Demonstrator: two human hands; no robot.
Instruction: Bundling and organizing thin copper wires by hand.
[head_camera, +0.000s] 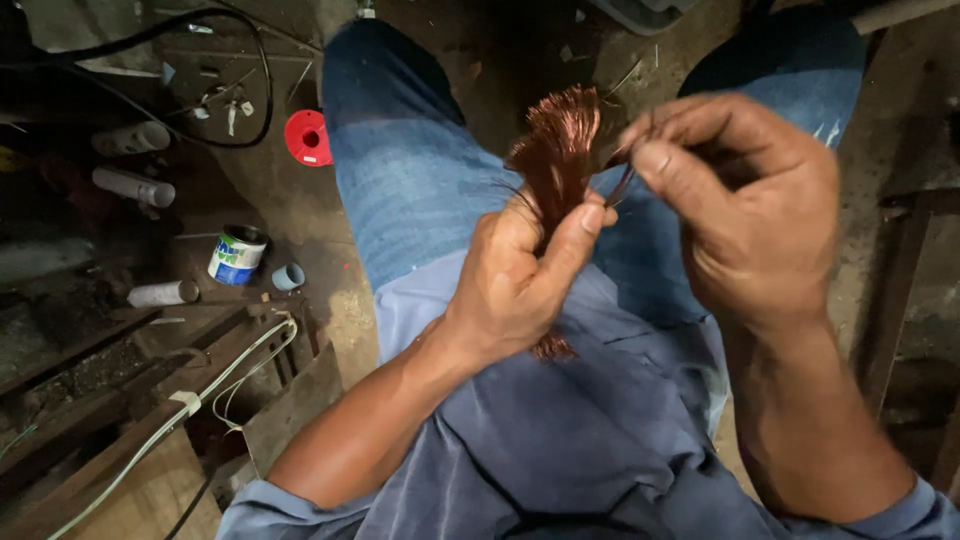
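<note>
My left hand is closed around a bundle of thin copper wire strands. The strands fan out above the fist, and a short end pokes out below it. My right hand is just to the right of the bundle, with thumb and fingers pinching a few strands pulled off its side. Both hands hover over my lap, above blue jeans and a blue shirt.
On the dirty floor at left lie a red spool, a small tin can, white tubes, a black cable and a white cable over wooden planks. A wooden frame stands at right.
</note>
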